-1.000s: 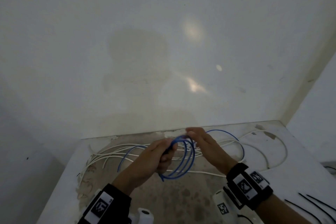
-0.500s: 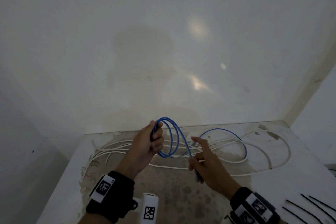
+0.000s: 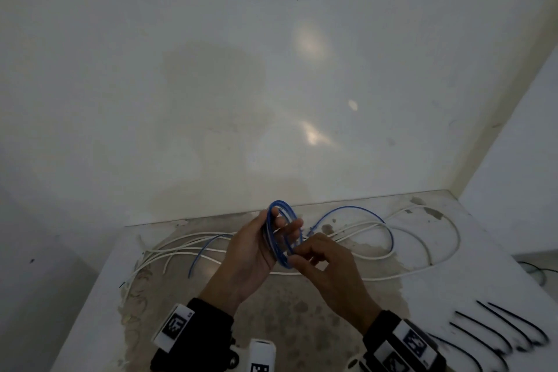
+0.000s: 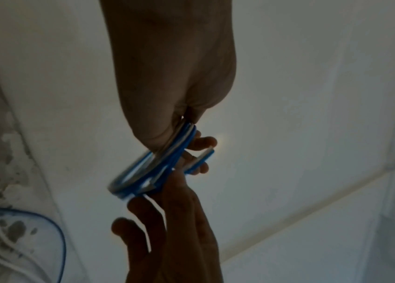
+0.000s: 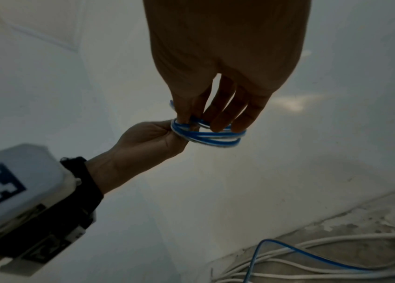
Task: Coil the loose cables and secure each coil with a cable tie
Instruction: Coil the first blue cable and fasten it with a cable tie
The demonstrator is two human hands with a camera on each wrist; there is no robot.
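A blue cable is partly wound into a small coil [image 3: 283,235] held above the table. My left hand [image 3: 279,220] grips the coil's left side, thumb over the strands. My right hand [image 3: 294,258] pinches the blue strand at the coil's lower edge. In the left wrist view the coil [image 4: 153,170] hangs below my left hand, with the right hand's fingers [image 4: 174,210] reaching up to it. The right wrist view shows the right hand's fingertips [image 5: 186,118] on the coil [image 5: 208,137]. The cable's loose tail [image 3: 380,217] loops on the table. Several black cable ties [image 3: 495,329] lie front right.
Several loose white cables [image 3: 428,238] sprawl across the back of the white, stained table [image 3: 453,287], from left [image 3: 169,254] to right. A white wall rises directly behind it, and another wall closes the right side.
My right hand has moved left and up to the coil's lower edge, bringing the blue strand with it. The left hand has stayed put with the coil.
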